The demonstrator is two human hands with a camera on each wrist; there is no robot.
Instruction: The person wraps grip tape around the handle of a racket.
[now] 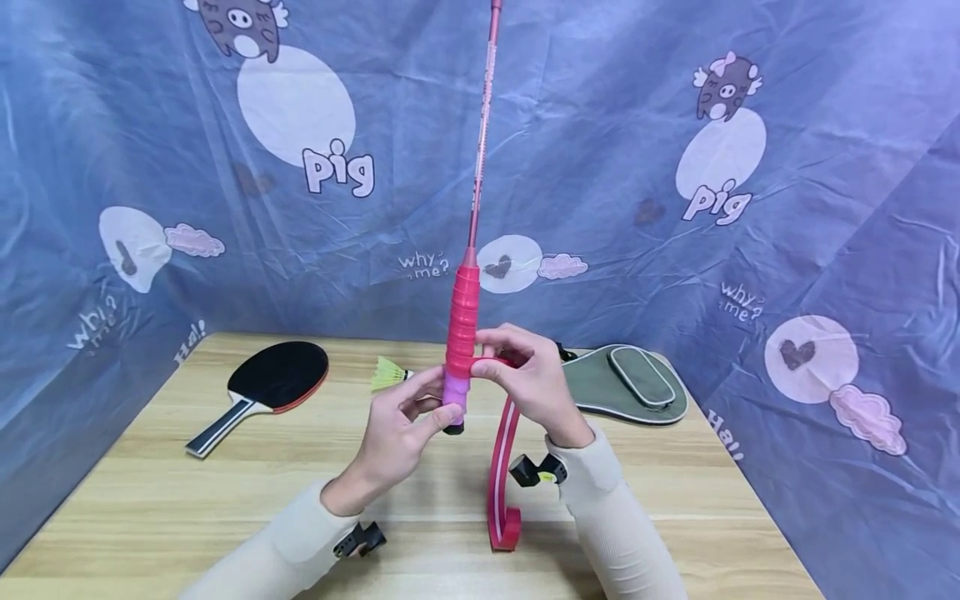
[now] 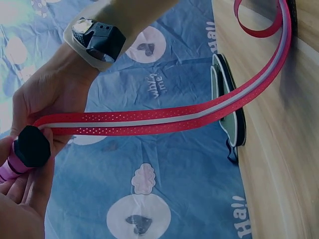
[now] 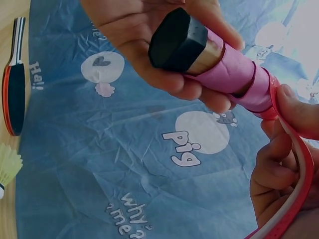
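Note:
A badminton racket with a pink shaft (image 1: 482,142) stands almost upright in the head view, its top cut off. Red overgrip tape (image 1: 462,321) is wound around its handle, above a stretch of purple wrap (image 1: 455,390). My left hand (image 1: 395,437) holds the handle low down, by the black butt cap (image 3: 174,42). With thumb and fingers, my right hand (image 1: 534,379) pinches the tape where it leaves the handle. From there the loose strip (image 2: 144,122), perforated with a pale centre stripe, hangs down and curls at its end near the table.
On the wooden table (image 1: 247,508), a black table tennis paddle (image 1: 277,377) lies at left. A yellow shuttlecock (image 1: 387,374), partly hidden by the left hand, lies behind the hands. A green paddle case (image 1: 626,387) lies at right. Blue printed cloth (image 1: 420,100) surrounds the table's back and sides.

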